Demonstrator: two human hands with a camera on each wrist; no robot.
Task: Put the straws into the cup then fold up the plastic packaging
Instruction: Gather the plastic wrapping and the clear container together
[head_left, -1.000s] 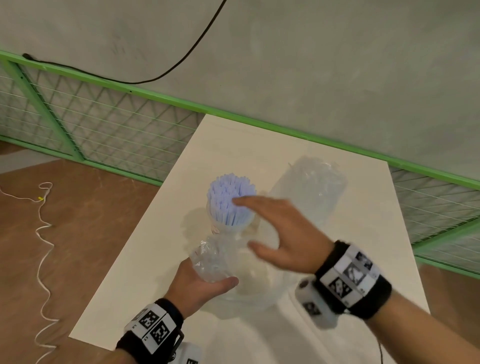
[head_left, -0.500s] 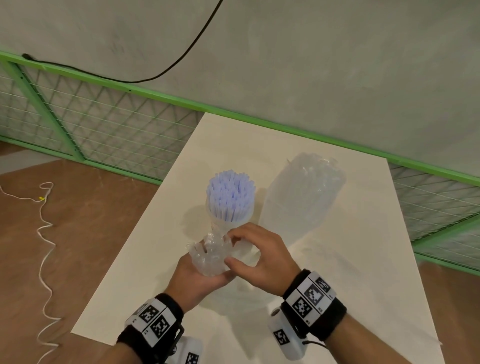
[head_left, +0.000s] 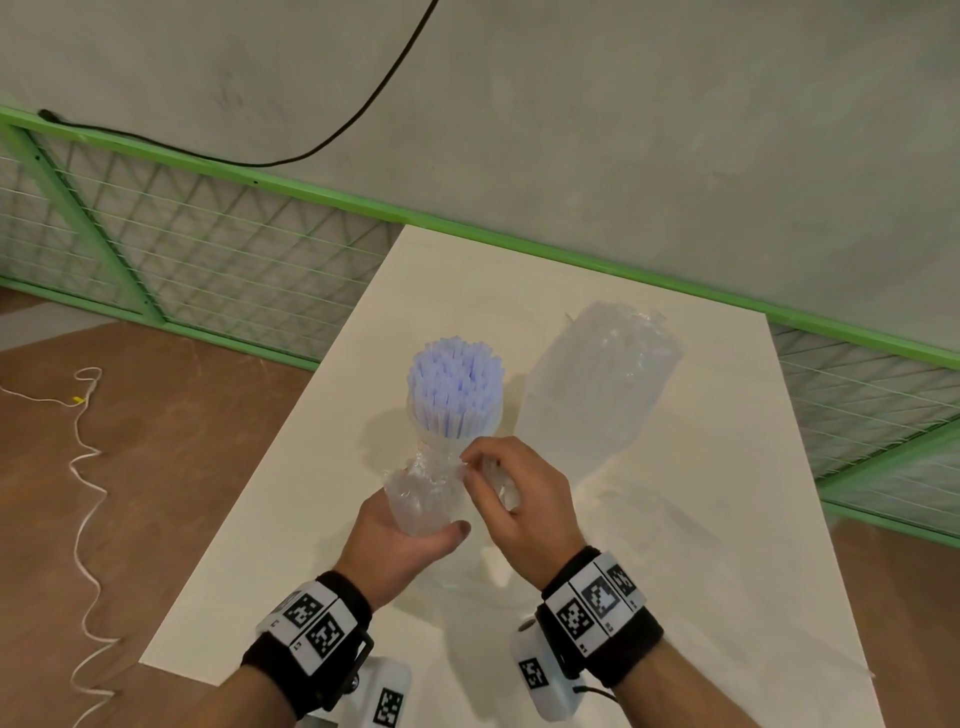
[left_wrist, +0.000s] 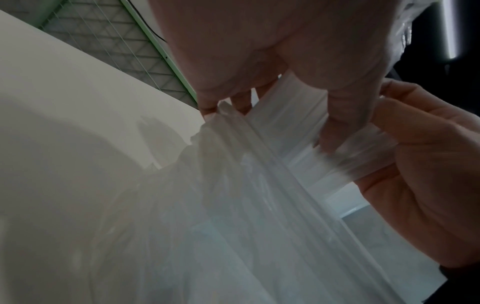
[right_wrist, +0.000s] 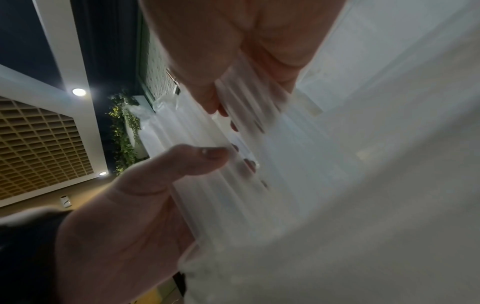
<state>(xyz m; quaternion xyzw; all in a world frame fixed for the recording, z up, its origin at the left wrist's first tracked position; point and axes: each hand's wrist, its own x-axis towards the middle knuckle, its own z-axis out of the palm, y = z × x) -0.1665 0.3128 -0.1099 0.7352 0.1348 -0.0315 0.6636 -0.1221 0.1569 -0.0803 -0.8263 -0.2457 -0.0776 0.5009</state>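
Head view: hands (head_left: 457, 514) around packaging (head_left: 423, 493)

We see the bundle of pale blue plastic straws (head_left: 456, 382) standing upright in the clear plastic cup (head_left: 451, 437) near the middle of the table. Just near of the cup, the clear crumpled plastic packaging (head_left: 427, 491) is gathered into a bunch, held up above the table.
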